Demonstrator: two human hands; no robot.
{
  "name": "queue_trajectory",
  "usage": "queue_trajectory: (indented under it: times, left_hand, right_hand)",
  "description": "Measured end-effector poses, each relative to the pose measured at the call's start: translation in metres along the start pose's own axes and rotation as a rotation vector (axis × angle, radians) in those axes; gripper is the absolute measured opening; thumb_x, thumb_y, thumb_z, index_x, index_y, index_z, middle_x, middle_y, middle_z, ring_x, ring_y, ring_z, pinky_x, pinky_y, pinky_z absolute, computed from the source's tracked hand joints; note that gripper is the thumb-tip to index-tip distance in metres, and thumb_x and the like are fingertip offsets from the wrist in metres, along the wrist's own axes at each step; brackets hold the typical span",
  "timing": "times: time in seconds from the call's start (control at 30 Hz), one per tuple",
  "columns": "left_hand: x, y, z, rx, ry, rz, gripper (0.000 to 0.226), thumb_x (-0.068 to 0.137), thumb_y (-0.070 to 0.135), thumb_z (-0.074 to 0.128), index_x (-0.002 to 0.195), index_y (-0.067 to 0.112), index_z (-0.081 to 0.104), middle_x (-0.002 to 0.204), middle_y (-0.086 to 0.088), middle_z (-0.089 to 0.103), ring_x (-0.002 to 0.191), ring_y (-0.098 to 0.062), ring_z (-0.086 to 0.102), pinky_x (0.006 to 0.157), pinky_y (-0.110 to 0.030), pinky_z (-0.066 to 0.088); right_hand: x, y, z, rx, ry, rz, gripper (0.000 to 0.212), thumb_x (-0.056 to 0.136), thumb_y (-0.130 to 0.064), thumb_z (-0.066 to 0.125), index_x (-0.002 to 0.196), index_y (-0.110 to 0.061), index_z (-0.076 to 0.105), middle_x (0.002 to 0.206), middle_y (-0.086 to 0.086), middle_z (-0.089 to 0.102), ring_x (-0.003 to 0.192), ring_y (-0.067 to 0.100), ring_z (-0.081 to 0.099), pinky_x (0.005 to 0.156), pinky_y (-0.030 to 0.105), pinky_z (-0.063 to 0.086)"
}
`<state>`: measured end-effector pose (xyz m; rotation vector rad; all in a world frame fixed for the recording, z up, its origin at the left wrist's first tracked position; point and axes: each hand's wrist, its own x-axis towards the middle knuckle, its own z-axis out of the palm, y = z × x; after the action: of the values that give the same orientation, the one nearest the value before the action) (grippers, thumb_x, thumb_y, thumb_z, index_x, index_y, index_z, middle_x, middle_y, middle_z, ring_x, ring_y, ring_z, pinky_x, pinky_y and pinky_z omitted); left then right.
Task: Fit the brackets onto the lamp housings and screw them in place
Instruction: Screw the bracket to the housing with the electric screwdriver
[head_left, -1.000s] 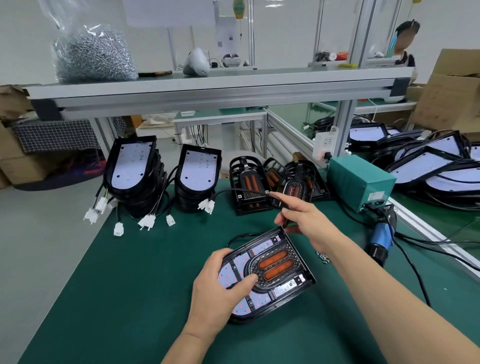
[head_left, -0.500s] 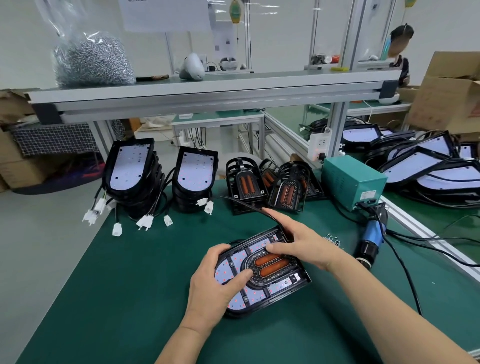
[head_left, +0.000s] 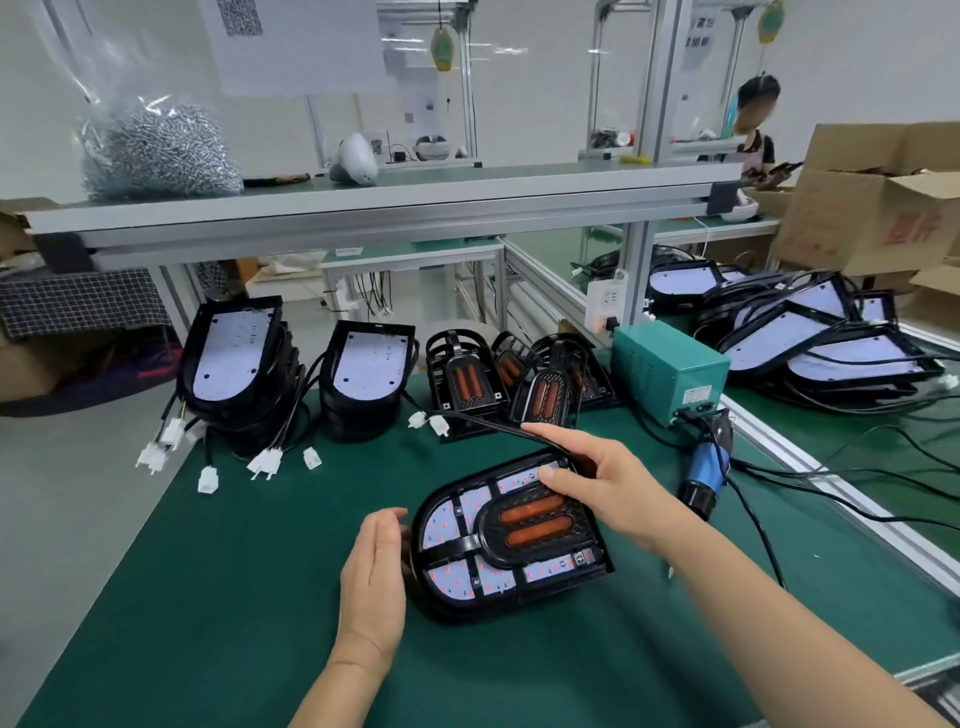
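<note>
1. A lamp housing (head_left: 452, 522) lies flat near the middle of the green table (head_left: 208, 623), its rounded end towards the left edge and its square end towards the right.
2. A black bracket (head_left: 530, 519) with two orange strips sits on top of that housing, over the white board dotted with red lights.
3. The left hand (head_left: 374, 577) is open, fingers straight and together, set edge-on at the housing's rounded end; whether it touches the rim or stands just beside it is unclear.
4. The right hand (head_left: 597, 478) rests over the housing's far right corner, thumb tip on the white board.
5. A black cable (head_left: 478, 423) runs under the index finger; I cannot tell whether the fingers pinch it or only lie on it.
6. Along the far edge stand two stacks of housings (head_left: 234, 358), their white connectors (head_left: 208, 478) trailing onto the table.
7. To the right of those stacks stands a cluster of spare brackets (head_left: 462, 374).
8. Near the far right corner sits a green box (head_left: 667, 366), and a blue screwdriver (head_left: 706, 467) lies just in front of it by the right edge.
9. A clear bag of screws (head_left: 156, 150) stands on the shelf above the far edge.
</note>
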<state>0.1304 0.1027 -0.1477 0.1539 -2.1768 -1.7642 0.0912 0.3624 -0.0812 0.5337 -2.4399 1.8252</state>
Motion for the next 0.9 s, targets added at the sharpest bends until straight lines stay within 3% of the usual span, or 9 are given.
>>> queue_trajectory:
  times: [0.1,0.2,0.33,0.47,0.6,0.73,0.8,0.9]
  left_hand:
    - [0.001,-0.003,0.001,0.010,0.008,-0.009,0.042,0.096,0.050,0.034,0.099,0.024,0.067,0.096,-0.002,0.070,0.086,-0.020,0.064,0.077,-0.038,0.051]
    - [0.004,-0.006,0.001,0.029,0.012,-0.012,0.033,0.108,0.035,0.039,0.095,0.024,0.067,0.094,-0.006,0.069,0.075,-0.009,0.063,0.071,-0.033,0.048]
    - [0.005,-0.006,0.001,0.039,-0.001,-0.010,0.031,0.107,0.027,0.040,0.093,0.023,0.068,0.093,-0.006,0.069,0.081,-0.019,0.064,0.071,-0.034,0.048]
    - [0.002,-0.001,0.002,0.092,-0.031,-0.008,0.027,0.106,0.028,0.044,0.094,0.025,0.067,0.093,-0.002,0.070,0.081,-0.013,0.065,0.071,-0.029,0.047]
    - [0.000,0.005,0.004,0.149,-0.054,-0.003,0.015,0.103,0.030,0.051,0.106,0.030,0.065,0.099,0.004,0.070,0.085,-0.005,0.067,0.081,-0.032,0.048]
    - [0.000,0.006,0.005,0.222,-0.075,0.043,0.029,0.100,0.026,0.057,0.124,0.042,0.060,0.107,0.006,0.066,0.093,-0.001,0.063,0.083,-0.023,0.045]
    - [0.001,0.004,0.006,0.344,-0.063,0.125,0.046,0.095,0.017,0.065,0.135,0.037,0.057,0.119,0.004,0.055,0.104,-0.009,0.056,0.091,-0.023,0.043]
    - [0.009,0.001,0.012,0.615,-0.009,0.196,0.060,0.087,0.013,0.074,0.143,0.028,0.055,0.142,-0.014,0.040,0.124,-0.032,0.042,0.110,-0.044,0.032]
  right_hand:
    - [-0.009,-0.011,-0.014,0.033,0.033,-0.018,0.043,0.097,-0.015,0.068,0.133,-0.038,0.065,0.132,-0.017,0.066,0.126,0.006,0.059,0.112,0.040,0.045]
    - [-0.021,-0.025,-0.033,0.136,0.076,-0.038,0.038,0.096,-0.010,0.067,0.127,-0.033,0.070,0.125,-0.007,0.071,0.117,0.017,0.067,0.096,0.031,0.056]
    - [-0.042,-0.039,-0.066,0.231,0.135,-0.045,0.035,0.089,-0.021,0.069,0.122,-0.031,0.073,0.120,0.003,0.074,0.105,0.022,0.073,0.082,0.029,0.059]
    - [-0.061,-0.039,-0.096,0.285,0.215,-0.063,0.033,0.088,-0.015,0.067,0.119,-0.026,0.075,0.115,0.008,0.075,0.099,0.020,0.073,0.081,0.026,0.058]
    - [-0.071,-0.032,-0.113,0.272,0.299,-0.065,0.033,0.087,-0.015,0.067,0.117,-0.023,0.075,0.120,0.012,0.072,0.104,0.023,0.071,0.087,0.033,0.059]
    - [-0.076,-0.021,-0.122,0.354,0.336,-0.035,0.036,0.089,-0.013,0.065,0.124,-0.019,0.071,0.124,0.016,0.070,0.109,0.034,0.069,0.094,0.045,0.058]
    - [-0.076,-0.018,-0.124,0.454,0.348,-0.010,0.036,0.089,-0.013,0.064,0.124,-0.020,0.072,0.123,0.020,0.070,0.107,0.037,0.071,0.088,0.047,0.060]
    - [-0.073,-0.014,-0.126,0.606,0.358,0.011,0.035,0.091,-0.012,0.059,0.123,-0.017,0.072,0.122,0.021,0.070,0.105,0.040,0.071,0.076,0.042,0.062]
